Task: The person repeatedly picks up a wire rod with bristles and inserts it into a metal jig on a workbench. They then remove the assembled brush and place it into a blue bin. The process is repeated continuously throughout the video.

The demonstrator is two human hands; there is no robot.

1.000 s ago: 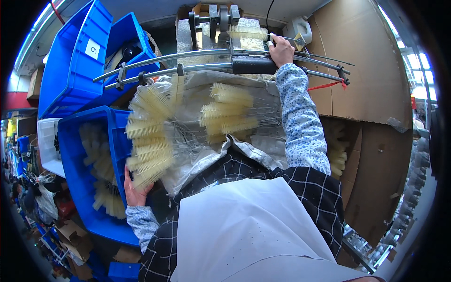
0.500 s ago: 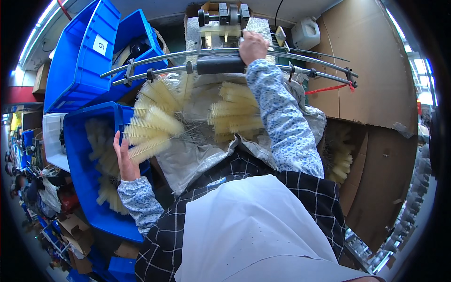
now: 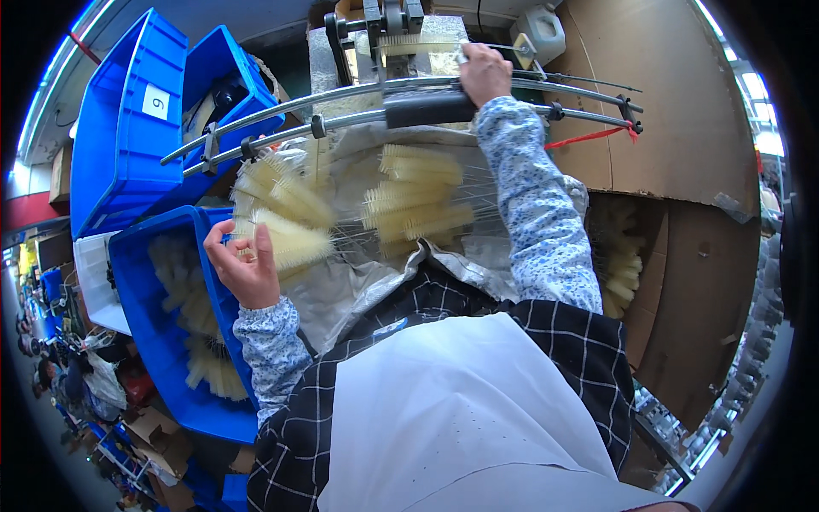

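Observation:
My right hand [image 3: 486, 73] is closed at the right end of a pale yellow, wire-stemmed bristle brush [image 3: 418, 44], which lies level in front of the machine [image 3: 392, 19]. The exact finger grip is partly hidden. My left hand [image 3: 249, 271] has its fingers bent and apart beside a fanned pile of similar brushes [image 3: 294, 243]; nothing shows clearly held in it. Another stack of brushes [image 3: 414, 196] rests to the right of that pile, on a whitish plastic sheet [image 3: 341, 299] over my lap.
Two curved-looking metal rails [image 3: 350, 122] with a black sleeve [image 3: 429, 107] cross ahead of me. A blue bin [image 3: 141, 341] of brushes stands left; more blue bins [image 3: 128, 128] tilt behind it. At right are cardboard panels [image 3: 674, 102], more brushes [image 3: 621, 264] and a white jug [image 3: 541, 32].
My right hand and the brush at it have shifted right relative to the machine. My left hand has moved inward against the brush pile, its fingers now bent. The whole view has shifted slightly.

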